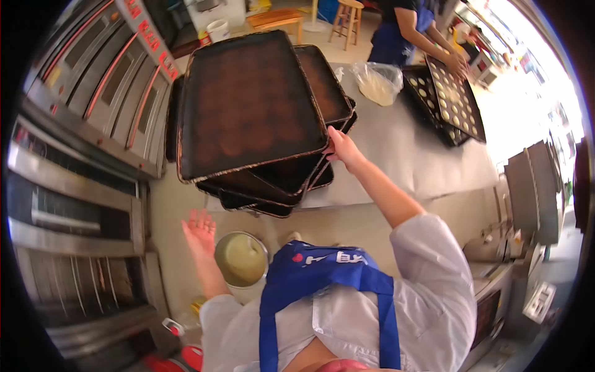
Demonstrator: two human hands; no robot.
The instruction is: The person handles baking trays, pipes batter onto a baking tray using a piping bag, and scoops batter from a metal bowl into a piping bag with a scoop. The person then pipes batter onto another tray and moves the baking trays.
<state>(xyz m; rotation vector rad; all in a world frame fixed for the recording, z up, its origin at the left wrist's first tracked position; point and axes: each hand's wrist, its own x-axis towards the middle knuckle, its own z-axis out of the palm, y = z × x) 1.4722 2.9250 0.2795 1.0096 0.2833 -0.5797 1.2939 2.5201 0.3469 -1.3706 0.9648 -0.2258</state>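
My right hand (341, 150) grips the top tray (248, 105) at its near-right corner, presumably to steady it, as it sits askew. My left hand (199, 230), open and empty, hangs nearer me than that tray. Beneath it lie further trays (282, 177); rightward, the desk (396, 149).

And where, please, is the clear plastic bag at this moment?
In the head view, the clear plastic bag lies on the table, upper right of centre, between the stacked dark trays and the trays of pale pieces, beyond the right hand.
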